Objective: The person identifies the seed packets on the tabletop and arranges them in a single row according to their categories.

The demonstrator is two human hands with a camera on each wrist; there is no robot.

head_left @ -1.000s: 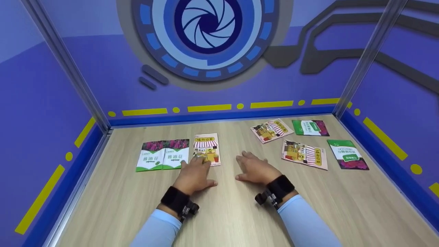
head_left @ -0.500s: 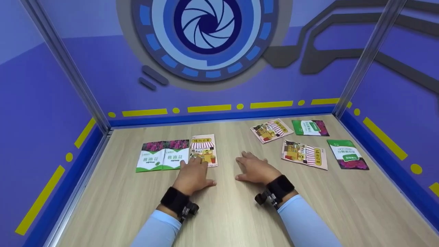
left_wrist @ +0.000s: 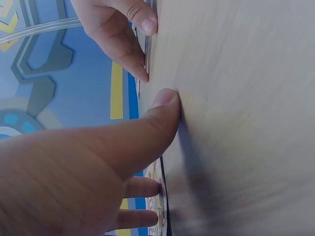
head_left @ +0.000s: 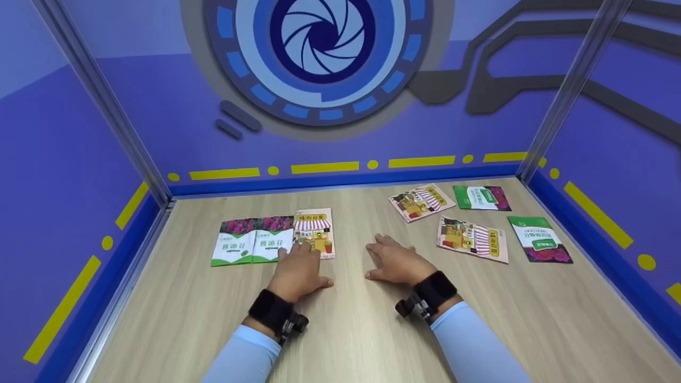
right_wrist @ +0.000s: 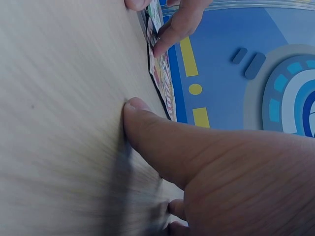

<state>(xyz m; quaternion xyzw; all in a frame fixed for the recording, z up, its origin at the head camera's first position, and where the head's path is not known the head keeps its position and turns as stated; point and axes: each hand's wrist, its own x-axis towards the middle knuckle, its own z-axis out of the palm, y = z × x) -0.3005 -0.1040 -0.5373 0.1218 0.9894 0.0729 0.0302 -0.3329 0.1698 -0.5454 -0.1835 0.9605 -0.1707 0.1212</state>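
two green-and-white packets [head_left: 232, 243] lay side by side on the table [head_left: 354, 330], a pink packet [head_left: 315, 232] at their right edge — the left hand [head_left: 297, 274] rested spread fingertips on it, while the right hand [head_left: 399, 261], fingers relaxed and unfilled, touched the tabletop, near four other packets [head_left: 472, 242] farther right.

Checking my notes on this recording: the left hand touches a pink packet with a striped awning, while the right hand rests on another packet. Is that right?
Only partly: the left hand does touch the pink packet, but the right hand rests on the tabletop, not on another packet. The head view shows it.
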